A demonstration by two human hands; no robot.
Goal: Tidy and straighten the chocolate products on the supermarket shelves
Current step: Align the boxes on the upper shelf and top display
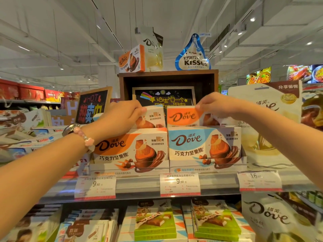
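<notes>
Kinder bars (154, 219) in green-edged packs lie nearest me on the lower shelf, with a white Dove pouch (267, 215) leaning at their right. Above them the shelf edge (138, 185) carries three price tags (180, 184), their small print too blurred for me to read. On that shelf an orange Dove box (130, 149) and a blue Dove box (204, 145) stand side by side, touching, and they hide the lower halves of the two boxes behind. My left hand (120, 116), a bead bracelet (84, 137) on its wrist, grips the top left of the rear left box (153, 117), covering most of its front. My right hand (215, 104) pinches the top edge of the rear orange box (183, 117) between thumb and fingers. Behind my hands a chalkboard sign (164, 97) sits in a brown wooden crate (168, 75), its lower lines cut off. On top of the crate stand Dove packs (141, 56) and a Hershey's Kisses bag (193, 55).
</notes>
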